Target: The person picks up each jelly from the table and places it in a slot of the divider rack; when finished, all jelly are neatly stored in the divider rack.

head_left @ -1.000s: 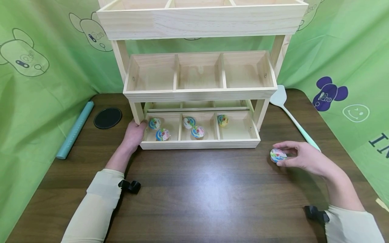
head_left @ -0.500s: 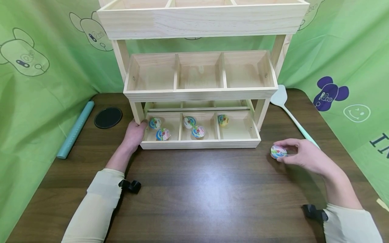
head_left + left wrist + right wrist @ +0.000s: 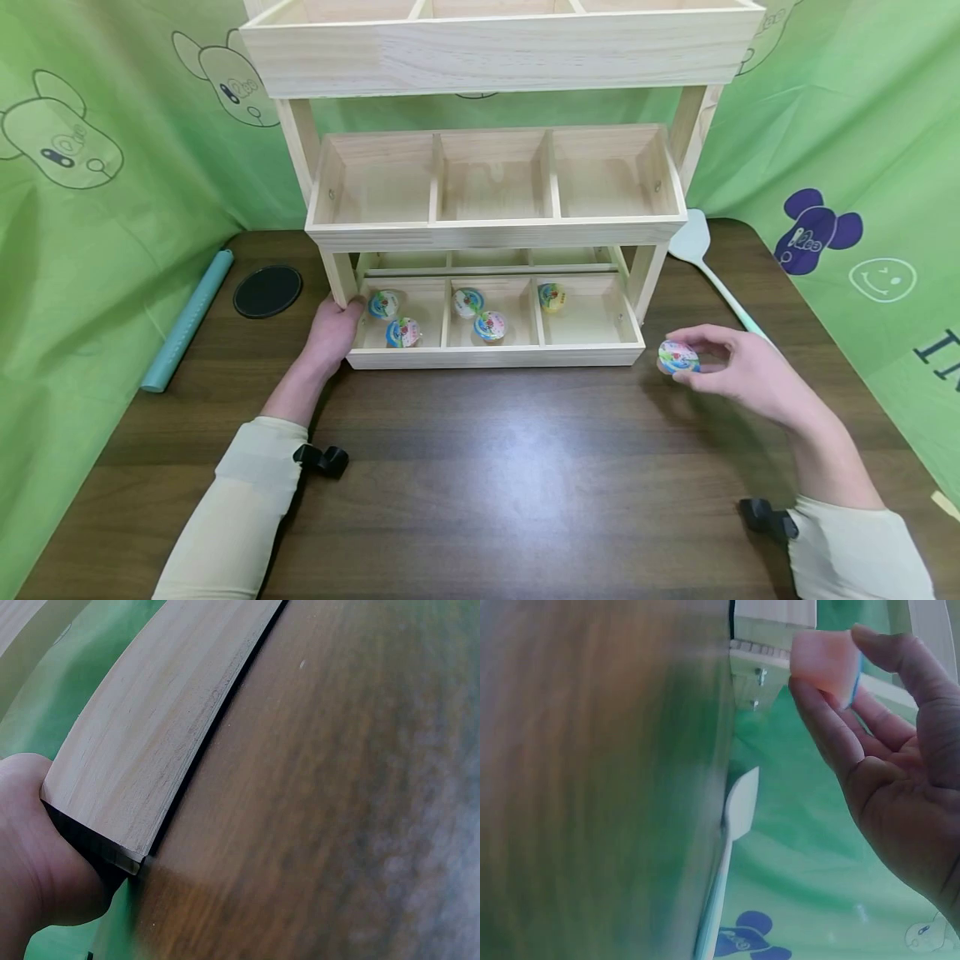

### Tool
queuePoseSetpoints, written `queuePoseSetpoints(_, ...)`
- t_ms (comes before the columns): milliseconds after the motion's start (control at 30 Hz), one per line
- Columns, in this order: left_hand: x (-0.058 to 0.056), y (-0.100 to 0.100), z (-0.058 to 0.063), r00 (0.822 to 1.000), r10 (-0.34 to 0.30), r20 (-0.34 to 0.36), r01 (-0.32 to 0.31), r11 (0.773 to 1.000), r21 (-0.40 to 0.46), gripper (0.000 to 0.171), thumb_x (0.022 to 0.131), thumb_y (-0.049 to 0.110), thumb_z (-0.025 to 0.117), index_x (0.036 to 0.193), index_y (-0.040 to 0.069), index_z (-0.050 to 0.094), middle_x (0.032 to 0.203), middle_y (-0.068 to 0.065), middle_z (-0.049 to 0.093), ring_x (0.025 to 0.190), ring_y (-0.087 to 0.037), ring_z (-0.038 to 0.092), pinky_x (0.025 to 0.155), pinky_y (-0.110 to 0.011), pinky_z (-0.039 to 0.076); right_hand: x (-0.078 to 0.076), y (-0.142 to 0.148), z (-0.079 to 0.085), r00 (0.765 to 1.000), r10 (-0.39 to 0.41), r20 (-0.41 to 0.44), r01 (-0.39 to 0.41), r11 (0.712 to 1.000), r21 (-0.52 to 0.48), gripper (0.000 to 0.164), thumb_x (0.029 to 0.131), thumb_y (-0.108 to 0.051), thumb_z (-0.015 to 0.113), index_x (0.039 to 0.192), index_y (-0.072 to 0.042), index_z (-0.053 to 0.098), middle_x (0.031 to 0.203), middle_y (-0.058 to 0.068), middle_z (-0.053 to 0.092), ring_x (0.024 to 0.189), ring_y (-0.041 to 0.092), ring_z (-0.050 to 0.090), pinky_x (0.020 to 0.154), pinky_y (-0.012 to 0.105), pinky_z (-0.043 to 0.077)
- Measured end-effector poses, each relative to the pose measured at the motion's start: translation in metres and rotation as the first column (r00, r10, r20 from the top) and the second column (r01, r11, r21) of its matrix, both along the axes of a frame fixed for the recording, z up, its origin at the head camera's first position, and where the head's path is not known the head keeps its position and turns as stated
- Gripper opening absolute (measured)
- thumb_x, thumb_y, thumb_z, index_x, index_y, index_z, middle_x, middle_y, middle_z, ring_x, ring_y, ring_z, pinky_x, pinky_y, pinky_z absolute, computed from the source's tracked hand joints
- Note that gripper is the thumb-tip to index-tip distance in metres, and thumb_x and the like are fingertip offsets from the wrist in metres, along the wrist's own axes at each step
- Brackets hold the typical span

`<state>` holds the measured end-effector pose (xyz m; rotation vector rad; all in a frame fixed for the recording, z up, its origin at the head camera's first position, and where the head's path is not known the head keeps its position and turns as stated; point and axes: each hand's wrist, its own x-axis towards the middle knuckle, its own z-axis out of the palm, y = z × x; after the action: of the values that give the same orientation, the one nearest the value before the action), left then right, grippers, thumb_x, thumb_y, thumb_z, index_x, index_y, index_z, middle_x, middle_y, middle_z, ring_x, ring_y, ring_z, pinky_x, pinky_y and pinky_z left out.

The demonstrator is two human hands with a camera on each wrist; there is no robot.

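My right hand [image 3: 750, 371] pinches a small jelly cup [image 3: 678, 357] between thumb and fingers, above the table right of the wooden shelf. Its printed lid faces up in the head view; the right wrist view shows the pinkish cup body [image 3: 825, 664]. At the lower left corner of the wooden shelf [image 3: 495, 357], my left hand [image 3: 330, 333] grips the end by the left leg; most of its fingers are hidden. The bottom tray has two jelly cups in the left compartment [image 3: 403, 332], two in the middle compartment [image 3: 491, 326] and a yellow one [image 3: 552, 297] on the right.
A pale fly swatter [image 3: 720, 283] lies behind my right hand. On the left are a black round disc [image 3: 267, 292] and a light blue roll [image 3: 187, 321]. The shelf's middle tier [image 3: 495, 235] and top tier [image 3: 495, 58] overhang the bottom tray. Green printed cloth [image 3: 112, 250] surrounds the table.
My right hand has raised the jelly cup and shifted it slightly left, toward the shelf. The left hand has stayed at the shelf corner.
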<state>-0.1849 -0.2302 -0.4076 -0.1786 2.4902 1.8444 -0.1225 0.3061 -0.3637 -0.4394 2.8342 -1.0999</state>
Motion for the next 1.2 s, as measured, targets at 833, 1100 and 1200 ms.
queuePoseSetpoints(833,0.000,0.000,0.000,1.000,0.014,0.015,-0.014,1.000,-0.018,0.060,0.108,0.025,0.037,0.157,-0.005,0.021,0.143,-0.030,0.044,0.122,-0.038,0.052,0.102,-0.048,0.044,-0.034,-0.044,0.009,0.993,0.114,-0.037,-0.117,0.988,-0.104,0.044,0.085,-0.015,0.083,0.126,-0.009,0.070,0.108,0.007,0.072,0.094,0.007,0.065,0.079,0.013,0.047)
queuePoseSetpoints(1100,0.000,0.000,0.000,1.000,0.006,0.013,-0.006,1.000,-0.012,0.060,0.108,0.025,0.036,0.157,-0.004,0.020,0.144,-0.030,0.043,0.122,-0.038,0.052,0.101,-0.048,0.045,-0.044,-0.059,0.007,0.994,0.107,0.022,-0.103,0.986,-0.130,0.045,0.085,-0.015,0.083,0.127,-0.006,0.069,0.112,0.009,0.071,0.095,0.012,0.064,0.076,0.018,0.051)
queuePoseSetpoints(1200,0.000,0.000,0.001,1.000,0.005,0.010,-0.004,1.000,-0.016,0.060,0.108,0.025,0.037,0.158,-0.004,0.019,0.145,-0.030,0.043,0.122,-0.039,0.051,0.101,-0.048,0.045,-0.048,-0.065,0.006,0.993,0.109,0.040,-0.103,0.986,-0.129,0.046,0.085,-0.016,0.083,0.127,-0.005,0.069,0.110,0.011,0.071,0.093,0.016,0.064,0.072,0.020,0.052)
